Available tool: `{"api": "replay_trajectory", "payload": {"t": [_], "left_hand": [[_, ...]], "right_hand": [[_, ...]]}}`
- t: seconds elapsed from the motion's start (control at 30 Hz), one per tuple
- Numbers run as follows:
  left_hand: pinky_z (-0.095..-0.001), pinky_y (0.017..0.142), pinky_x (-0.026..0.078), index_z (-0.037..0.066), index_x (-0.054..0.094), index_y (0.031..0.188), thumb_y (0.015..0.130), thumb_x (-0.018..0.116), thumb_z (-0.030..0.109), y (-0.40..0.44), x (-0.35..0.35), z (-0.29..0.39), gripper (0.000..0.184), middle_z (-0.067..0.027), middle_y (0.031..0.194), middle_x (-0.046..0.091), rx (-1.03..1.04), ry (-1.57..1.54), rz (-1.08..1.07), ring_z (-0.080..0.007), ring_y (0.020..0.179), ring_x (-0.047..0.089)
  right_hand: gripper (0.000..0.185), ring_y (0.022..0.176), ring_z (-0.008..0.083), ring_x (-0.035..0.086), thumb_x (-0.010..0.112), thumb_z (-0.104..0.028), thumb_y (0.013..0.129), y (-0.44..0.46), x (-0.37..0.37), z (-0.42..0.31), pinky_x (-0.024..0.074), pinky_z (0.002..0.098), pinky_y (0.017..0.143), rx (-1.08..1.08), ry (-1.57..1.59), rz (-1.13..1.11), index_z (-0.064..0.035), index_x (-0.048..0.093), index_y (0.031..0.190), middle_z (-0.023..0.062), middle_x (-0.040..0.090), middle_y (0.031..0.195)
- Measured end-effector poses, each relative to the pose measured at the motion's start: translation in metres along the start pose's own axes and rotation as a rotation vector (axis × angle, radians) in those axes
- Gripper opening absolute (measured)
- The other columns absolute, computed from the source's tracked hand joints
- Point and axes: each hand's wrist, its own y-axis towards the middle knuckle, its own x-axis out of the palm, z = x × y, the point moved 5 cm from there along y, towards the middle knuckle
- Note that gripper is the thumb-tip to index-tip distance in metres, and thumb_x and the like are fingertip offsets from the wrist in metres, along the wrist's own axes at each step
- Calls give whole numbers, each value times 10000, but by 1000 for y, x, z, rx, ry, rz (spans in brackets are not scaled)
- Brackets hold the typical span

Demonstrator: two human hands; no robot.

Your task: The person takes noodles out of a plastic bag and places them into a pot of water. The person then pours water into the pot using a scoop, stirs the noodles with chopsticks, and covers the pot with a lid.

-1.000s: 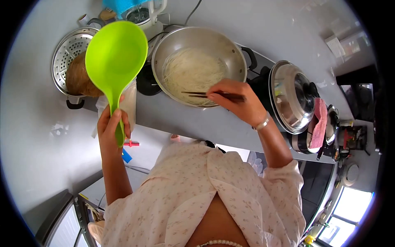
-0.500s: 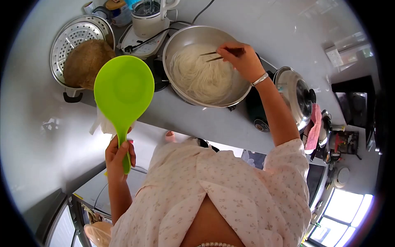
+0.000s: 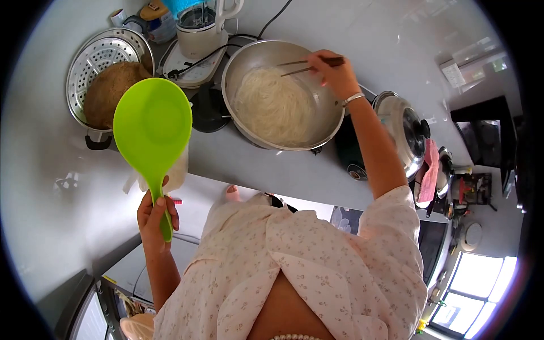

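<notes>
My left hand (image 3: 155, 217) is closed round the handle of a bright green ladle (image 3: 154, 122), its broad bowl raised in front of the steamer on the left. In my right hand (image 3: 335, 75) is a pair of dark chopsticks (image 3: 296, 67), gripped near their thick ends. Their tips reach over the far side of a wide metal pan (image 3: 330, 116). Pale thin noodles (image 3: 272, 107) fill much of the pan's bottom. Whether the tips touch the noodles I cannot tell.
A perforated steamer (image 3: 107, 54) with a brown rounded thing (image 3: 110, 93) stands left. Behind the pan are a blender-like appliance (image 3: 198, 37) and a black cable. To the right is a pot with a glass lid (image 3: 412, 133), beside a pink cloth (image 3: 429, 170).
The ladle and my left hand have shifted a little left. My right hand has turned slightly, and the chopsticks sit higher, nearer the pan's far rim. The whole view has shifted slightly.
</notes>
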Motion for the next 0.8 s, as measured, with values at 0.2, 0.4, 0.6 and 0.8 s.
{"api": "replay_trajectory", "payload": {"t": [0.2,0.4,0.6,0.8], "left_hand": [[-203,479,417,-69,493,1327,956,540,164,8,3,3,441,-25,653,543,28,-11,-9,-76,445,465],[-208,511,434,-65,491,1333,961,532,174,19,7,5,444,-17,652,547,21,0,-28,-79,434,469],[-208,512,443,-60,487,1338,964,538,182,23,9,5,449,-21,658,556,-2,-22,-39,-79,435,474],[-205,503,441,-53,489,1341,966,542,187,21,8,5,447,-23,657,555,6,-18,-34,-79,437,474]], "right_hand": [[231,678,107,620,659,-235,886,-13,-22,46,474,255,563,-7,-208,54,-10,685,930,45,668,756],[211,697,105,667,644,-225,905,-51,15,26,458,228,488,142,-12,-170,-19,685,926,41,675,775],[226,696,105,669,642,-245,905,-40,9,-6,455,228,485,120,96,-217,-27,696,933,35,679,776],[232,746,95,632,654,-284,904,10,-4,13,453,216,543,29,-88,6,-80,713,998,-10,689,845]]}}
